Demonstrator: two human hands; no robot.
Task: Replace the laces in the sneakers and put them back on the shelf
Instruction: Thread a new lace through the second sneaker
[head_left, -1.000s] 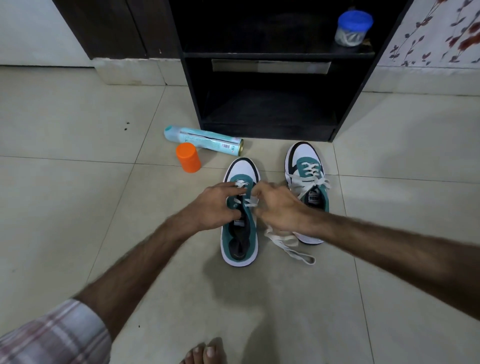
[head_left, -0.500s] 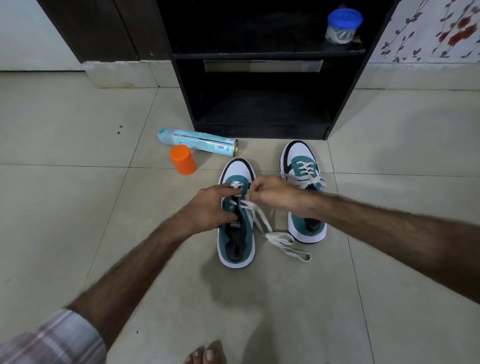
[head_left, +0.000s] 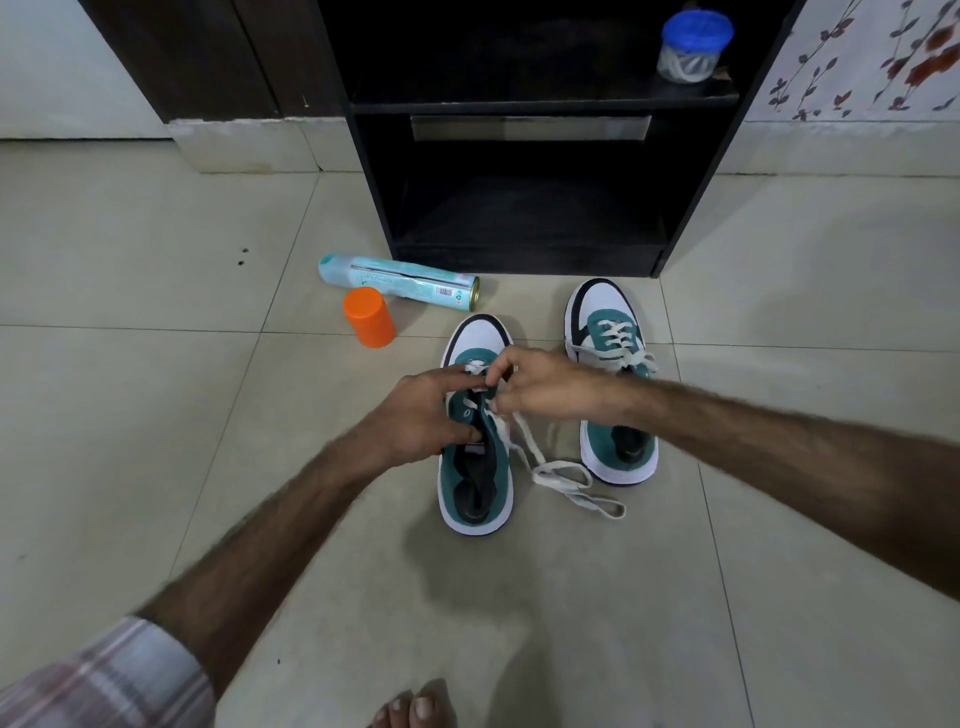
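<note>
Sneakers sit on the tiled floor (head_left: 156, 441) at six o'clock of the shelf (head_left: 519, 249), the left hand (head_left: 415, 415) gripping the near sneaker (head_left: 475, 488) while right hand (head_left: 545, 387) fingers pinch its lace (head_left: 561, 475).

Right hand (head_left: 545, 387) hides laced sneaker (head_left: 613, 384) middle; jar (head_left: 693, 47) contents unclear; toes (head_left: 413, 709) cut off.

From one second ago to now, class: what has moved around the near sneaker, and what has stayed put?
The right hand lifted off the eyelets toward the toe, drawing the lace out; it now trails longer over the floor. The left hand still holds the near sneaker. The far sneaker, can and orange cap stayed put.
</note>
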